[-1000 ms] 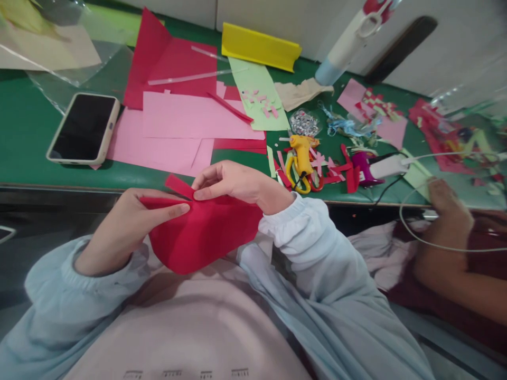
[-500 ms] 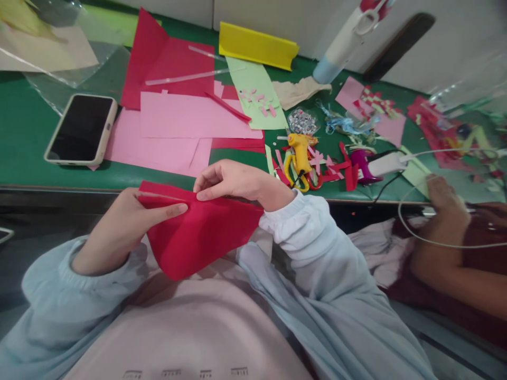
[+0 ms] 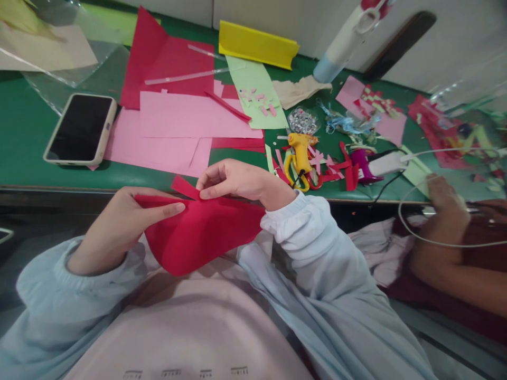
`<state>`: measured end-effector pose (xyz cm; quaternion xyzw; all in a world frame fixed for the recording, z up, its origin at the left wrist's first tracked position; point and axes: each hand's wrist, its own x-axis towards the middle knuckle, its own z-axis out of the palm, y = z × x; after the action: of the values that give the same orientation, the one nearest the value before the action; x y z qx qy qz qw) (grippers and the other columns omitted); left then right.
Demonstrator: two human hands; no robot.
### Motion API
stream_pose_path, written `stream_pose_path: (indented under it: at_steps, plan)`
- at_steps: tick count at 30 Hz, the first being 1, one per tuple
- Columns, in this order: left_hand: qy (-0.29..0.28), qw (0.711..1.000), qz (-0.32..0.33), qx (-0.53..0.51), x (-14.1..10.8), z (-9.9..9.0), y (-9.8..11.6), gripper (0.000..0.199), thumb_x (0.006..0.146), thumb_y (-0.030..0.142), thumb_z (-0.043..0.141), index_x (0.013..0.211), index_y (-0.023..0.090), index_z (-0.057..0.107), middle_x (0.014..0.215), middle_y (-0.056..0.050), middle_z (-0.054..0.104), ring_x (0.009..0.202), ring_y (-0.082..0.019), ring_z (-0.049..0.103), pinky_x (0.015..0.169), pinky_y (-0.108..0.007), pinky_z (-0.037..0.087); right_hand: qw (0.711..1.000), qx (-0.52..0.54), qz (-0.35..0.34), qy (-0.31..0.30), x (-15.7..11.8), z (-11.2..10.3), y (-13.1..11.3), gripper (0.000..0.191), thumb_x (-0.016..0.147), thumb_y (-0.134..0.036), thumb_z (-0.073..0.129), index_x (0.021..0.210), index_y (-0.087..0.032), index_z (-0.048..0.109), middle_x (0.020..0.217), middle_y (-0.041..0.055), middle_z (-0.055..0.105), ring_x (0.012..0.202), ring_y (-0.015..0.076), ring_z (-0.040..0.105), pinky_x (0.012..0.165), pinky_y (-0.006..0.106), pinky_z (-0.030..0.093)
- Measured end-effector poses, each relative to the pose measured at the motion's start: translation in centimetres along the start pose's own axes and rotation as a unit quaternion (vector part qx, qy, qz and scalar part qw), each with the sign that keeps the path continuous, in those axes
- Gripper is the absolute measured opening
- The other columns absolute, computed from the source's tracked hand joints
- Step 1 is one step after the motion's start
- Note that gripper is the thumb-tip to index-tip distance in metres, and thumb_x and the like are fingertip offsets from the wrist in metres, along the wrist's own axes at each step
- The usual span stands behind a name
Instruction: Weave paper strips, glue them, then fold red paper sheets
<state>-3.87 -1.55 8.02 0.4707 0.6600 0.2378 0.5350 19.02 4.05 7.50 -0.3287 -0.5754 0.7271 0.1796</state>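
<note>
A red sheet of paper (image 3: pixel 206 227) bends down over my lap, in front of the table edge. Its left part is gripped by my left hand (image 3: pixel 130 211), thumb on the near face and fingers behind. My right hand (image 3: pixel 233 182) pinches a narrow red paper strip (image 3: pixel 185 187) between thumb and forefinger at the sheet's top edge. The strip's left end stands apart from the sheet and points up to the left. Where the strip meets the sheet, my right fingers hide it.
Pink paper (image 3: pixel 170 119), a phone (image 3: pixel 81 129), a yellow glue gun (image 3: pixel 300 150), yellow-handled scissors (image 3: pixel 291 174) and a cup of small silvery pieces (image 3: pixel 303 121) lie on the green table (image 3: pixel 24 126). At right, a co-worker's hand (image 3: pixel 446 195) rests near the edge beside a white cable (image 3: pixel 402 211).
The strip's left end has come away from the sheet's top edge and swung upward. My right hand has shifted slightly right; my left hand still grips the sheet.
</note>
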Motion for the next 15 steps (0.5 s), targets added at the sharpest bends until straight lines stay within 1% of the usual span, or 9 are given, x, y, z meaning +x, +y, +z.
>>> stream_pose_path:
  at_steps: [2,5,7,9,12,14,15]
  plan:
    - [-0.004,1.000,0.003,0.005,0.1,-0.1,0.0,0.040,0.052,0.044,0.090,0.083,0.021,0.080,0.080,-0.007,0.079,0.072,-0.020,0.070,0.057,-0.023,0.054,1.000,-0.014,0.011,-0.001,0.1,-0.1,0.1,0.014,0.070,-0.019,0.077,0.082,-0.014,0.072,0.074,-0.0021,0.070,0.067,0.0082,0.058,0.069,0.022,0.045]
    - [-0.007,1.000,0.004,0.009,0.2,-0.3,0.0,0.047,0.053,0.049,0.089,0.088,0.019,0.078,0.081,-0.007,0.078,0.072,-0.021,0.070,0.055,-0.024,0.055,0.999,-0.038,0.024,0.006,0.1,-0.3,0.1,0.015,0.068,-0.017,0.078,0.082,-0.013,0.073,0.073,-0.0017,0.071,0.067,0.0085,0.059,0.072,0.023,0.046]
    - [-0.013,1.000,-0.003,0.014,0.3,-0.6,-0.1,0.054,0.052,0.051,0.089,0.094,0.019,0.077,0.082,-0.007,0.078,0.072,-0.022,0.071,0.054,-0.025,0.056,0.999,-0.038,0.022,0.022,0.0,-0.3,0.1,0.015,0.067,-0.017,0.078,0.080,-0.013,0.073,0.071,-0.0022,0.070,0.066,0.0082,0.058,0.072,0.023,0.046]
    - [-0.010,1.000,-0.016,0.018,0.4,-1.1,-0.3,0.057,0.054,0.053,0.088,0.097,0.018,0.075,0.082,-0.006,0.078,0.069,-0.022,0.070,0.052,-0.026,0.055,0.999,-0.017,0.015,0.045,-0.2,-0.2,0.3,0.015,0.066,-0.018,0.079,0.079,-0.013,0.073,0.072,-0.0022,0.070,0.067,0.0080,0.058,0.071,0.022,0.046]
    - [0.024,0.999,-0.008,-0.020,0.6,-2.0,-0.7,0.052,0.062,0.055,0.082,0.097,0.017,0.073,0.082,-0.005,0.077,0.066,-0.018,0.069,0.052,-0.023,0.054,0.993,0.046,-0.007,0.105,-0.6,0.1,0.8,0.017,0.066,-0.021,0.081,0.078,-0.013,0.072,0.073,-0.0019,0.070,0.068,0.0080,0.059,0.069,0.021,0.047]
    - [0.059,0.997,0.029,-0.037,0.8,-2.6,-1.1,0.045,0.070,0.052,0.074,0.099,0.017,0.073,0.083,-0.004,0.076,0.072,-0.019,0.070,0.058,-0.024,0.056,0.984,0.089,-0.023,0.150,-0.8,0.3,1.5,0.020,0.065,-0.024,0.082,0.079,-0.013,0.071,0.072,-0.0024,0.069,0.067,0.0078,0.059,0.068,0.021,0.047]
    - [0.079,0.995,0.052,-0.024,0.9,-2.9,-1.2,0.042,0.073,0.050,0.069,0.099,0.017,0.073,0.083,-0.003,0.076,0.075,-0.020,0.070,0.060,-0.025,0.057,0.979,0.108,-0.032,0.170,-0.8,0.4,1.8,0.022,0.065,-0.026,0.084,0.079,-0.014,0.071,0.073,-0.0027,0.069,0.066,0.0077,0.059,0.067,0.021,0.047]
